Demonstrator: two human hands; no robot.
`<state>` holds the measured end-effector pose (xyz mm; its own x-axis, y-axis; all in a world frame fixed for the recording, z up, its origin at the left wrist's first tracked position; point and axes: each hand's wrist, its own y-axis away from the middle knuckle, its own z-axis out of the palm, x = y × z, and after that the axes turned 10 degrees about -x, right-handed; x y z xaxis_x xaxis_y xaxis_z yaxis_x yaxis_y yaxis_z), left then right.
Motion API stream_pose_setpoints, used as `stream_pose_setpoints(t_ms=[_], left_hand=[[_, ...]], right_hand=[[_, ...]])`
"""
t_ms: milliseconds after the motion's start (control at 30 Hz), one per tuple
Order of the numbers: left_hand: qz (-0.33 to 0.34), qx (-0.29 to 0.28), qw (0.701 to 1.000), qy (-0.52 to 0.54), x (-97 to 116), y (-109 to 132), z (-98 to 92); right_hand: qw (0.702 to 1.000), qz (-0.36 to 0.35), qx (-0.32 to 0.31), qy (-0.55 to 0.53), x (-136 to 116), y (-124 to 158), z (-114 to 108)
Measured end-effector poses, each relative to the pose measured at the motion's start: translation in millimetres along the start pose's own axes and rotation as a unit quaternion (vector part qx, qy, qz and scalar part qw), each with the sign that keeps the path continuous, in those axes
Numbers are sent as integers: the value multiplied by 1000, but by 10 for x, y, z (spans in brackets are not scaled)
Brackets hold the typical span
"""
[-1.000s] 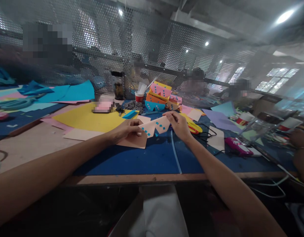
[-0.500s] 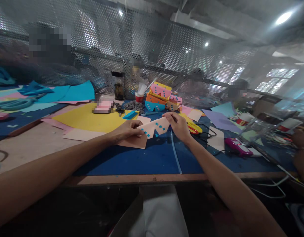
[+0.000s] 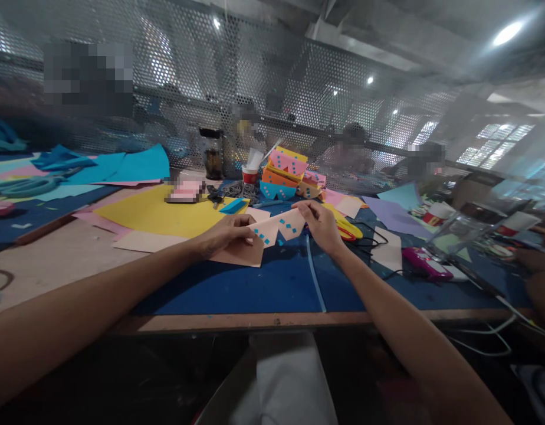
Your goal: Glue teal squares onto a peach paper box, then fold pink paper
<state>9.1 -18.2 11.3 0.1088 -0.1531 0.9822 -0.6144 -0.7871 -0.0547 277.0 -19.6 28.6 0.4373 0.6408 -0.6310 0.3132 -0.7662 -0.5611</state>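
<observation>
Both my hands hold a pale peach paper strip with a zigzag lower edge and small blue squares stuck on it. My left hand pinches its left end, fingers closed over the paper. My right hand pinches the right end between thumb and fingers. The strip hangs just above a blue mat and a peach sheet.
A yellow sheet, teal sheets, a stack of decorated paper pieces, a paper cup, a dark jar, yellow-red scissors, a pink glue gun with cables. Another person's arm is at the right edge.
My hands and the strip stay almost in place. The other person's arm at the right has shifted slightly lower.
</observation>
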Motion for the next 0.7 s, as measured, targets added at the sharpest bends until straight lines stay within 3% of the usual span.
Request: stream_pose_setpoints(t_ms=[700], left_hand=[[-10,-9,1000,-21,14,15,31]], right_hand=[[1000,2,0,10,-42,5,8]])
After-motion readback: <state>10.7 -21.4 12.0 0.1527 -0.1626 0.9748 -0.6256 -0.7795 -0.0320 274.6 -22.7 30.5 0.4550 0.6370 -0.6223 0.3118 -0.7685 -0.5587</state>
